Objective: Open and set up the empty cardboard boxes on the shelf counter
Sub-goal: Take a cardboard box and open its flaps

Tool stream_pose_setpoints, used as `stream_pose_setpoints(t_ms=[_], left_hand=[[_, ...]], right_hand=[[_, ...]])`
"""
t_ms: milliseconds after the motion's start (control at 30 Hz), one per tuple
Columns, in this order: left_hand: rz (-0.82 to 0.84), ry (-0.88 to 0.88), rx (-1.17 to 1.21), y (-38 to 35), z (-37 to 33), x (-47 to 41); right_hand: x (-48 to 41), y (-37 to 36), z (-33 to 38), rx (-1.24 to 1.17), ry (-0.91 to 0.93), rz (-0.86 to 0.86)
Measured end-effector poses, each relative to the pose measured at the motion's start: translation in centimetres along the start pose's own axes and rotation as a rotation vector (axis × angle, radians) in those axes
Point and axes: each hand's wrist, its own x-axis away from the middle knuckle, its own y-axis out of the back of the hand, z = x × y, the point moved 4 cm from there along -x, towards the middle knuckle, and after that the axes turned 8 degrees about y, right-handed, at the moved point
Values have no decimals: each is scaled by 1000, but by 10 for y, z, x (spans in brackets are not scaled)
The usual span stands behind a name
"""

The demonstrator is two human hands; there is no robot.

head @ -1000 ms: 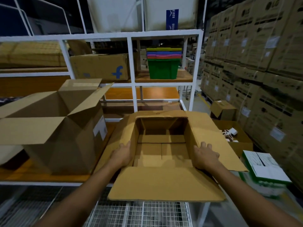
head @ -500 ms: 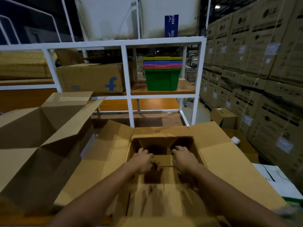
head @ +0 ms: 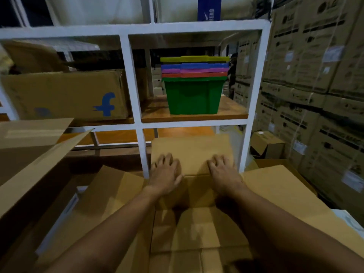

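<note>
Around hands: white shelf post (head: 137, 115) just beyond my left hand (head: 166, 175). Second open box (head: 29, 166) off to left of it, flap raised. Stacked cartons (head: 315, 79) wall off side beyond right hand (head: 223, 173). Past both hands, green bin (head: 194, 97) under coloured stack, contents hidden; printed box (head: 65, 93) beside it. Task cardboard box (head: 197, 223) lies under my forearms, side flaps splayed, inside mostly hidden. I see both hands flat, fingers spread, pressing its far flap (head: 192, 147), gripping nothing.
</note>
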Motion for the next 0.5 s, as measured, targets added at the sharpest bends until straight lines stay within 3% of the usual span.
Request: stream_pose_setpoints(t_ms=[100, 267, 500], left_hand=[[81, -41, 43, -35, 8, -6], [19, -38, 77, -34, 4, -6], [210, -12, -22, -25, 1, 6]], right_hand=[[-8, -24, -8, -14, 3, 116], [-12, -40, -8, -13, -20, 80], [7, -27, -10, -82, 1, 131]])
